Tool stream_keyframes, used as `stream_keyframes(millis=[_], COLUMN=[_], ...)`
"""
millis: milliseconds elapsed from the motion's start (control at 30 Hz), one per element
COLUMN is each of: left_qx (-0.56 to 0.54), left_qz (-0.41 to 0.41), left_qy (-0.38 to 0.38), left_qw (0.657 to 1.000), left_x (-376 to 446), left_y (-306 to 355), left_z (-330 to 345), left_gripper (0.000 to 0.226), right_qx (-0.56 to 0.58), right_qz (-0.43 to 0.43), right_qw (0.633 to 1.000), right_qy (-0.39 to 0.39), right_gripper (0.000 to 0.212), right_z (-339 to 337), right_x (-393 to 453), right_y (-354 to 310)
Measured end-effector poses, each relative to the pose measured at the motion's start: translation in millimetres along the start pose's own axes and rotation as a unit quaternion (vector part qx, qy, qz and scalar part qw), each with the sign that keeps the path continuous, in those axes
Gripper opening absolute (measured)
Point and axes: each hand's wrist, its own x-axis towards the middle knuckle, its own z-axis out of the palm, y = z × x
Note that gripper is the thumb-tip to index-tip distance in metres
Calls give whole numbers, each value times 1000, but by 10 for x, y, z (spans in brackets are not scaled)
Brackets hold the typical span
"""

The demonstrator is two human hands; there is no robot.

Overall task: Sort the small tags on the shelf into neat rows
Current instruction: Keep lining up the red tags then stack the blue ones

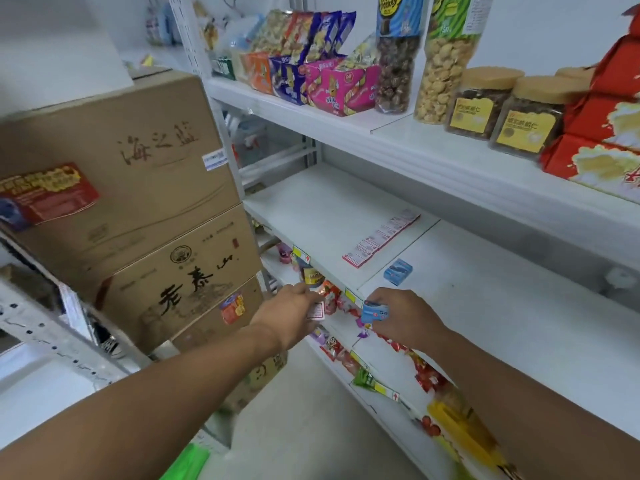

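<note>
A row of several small red-and-white tags lies diagonally on the white middle shelf. One small blue tag stands alone on the shelf just right of that row's near end. My right hand hovers at the shelf's front edge, closed on a small blue tag. My left hand is just left of it, below the shelf edge, pinching a small red-and-white tag.
Stacked cardboard boxes stand close on the left. The upper shelf carries snack boxes, jars and red packs. Under the middle shelf, a lower shelf holds colourful snack packets. Yellow price labels line the shelf edge.
</note>
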Motion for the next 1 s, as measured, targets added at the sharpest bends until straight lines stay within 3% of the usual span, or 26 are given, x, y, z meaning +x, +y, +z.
stream_keyframes(millis=[367, 533, 1000], left_qx=[-21, -45, -81], left_qz=[67, 135, 222], left_qy=[3, -17, -56], left_qw=[998, 990, 970], left_x=[399, 716, 1487], left_y=[-813, -1039, -536], left_z=[84, 125, 398], left_gripper=[52, 49, 51], right_qx=[24, 31, 32], right_qz=[46, 114, 215], right_qw=[999, 993, 974], right_qy=[12, 17, 72], right_gripper=[48, 44, 40], right_z=[463, 616, 441], right_x=[326, 244, 157], right_y=[-411, -431, 14])
